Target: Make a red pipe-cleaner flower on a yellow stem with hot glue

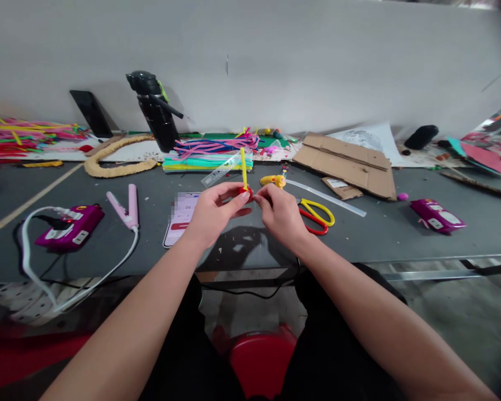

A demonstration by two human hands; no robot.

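Note:
My left hand (217,210) and my right hand (280,213) meet above the grey table (401,234), fingers pinched on a small red piece (246,191). A yellow pipe cleaner (243,166) stands upright from that red piece. The left thumb and fingers close around the red piece from the left. The right fingertips pinch it from the right. Below the left hand lies a phone (182,216) with its screen lit. Yellow and red scissors (317,215) lie just right of my right hand.
A pile of coloured pipe cleaners (211,155), a black bottle (155,111), a clear ruler (223,170), a yellow glue gun (273,180) and cardboard (346,161) lie behind. A pink hair iron (127,209) and purple power strips (70,227) (437,215) sit at the sides.

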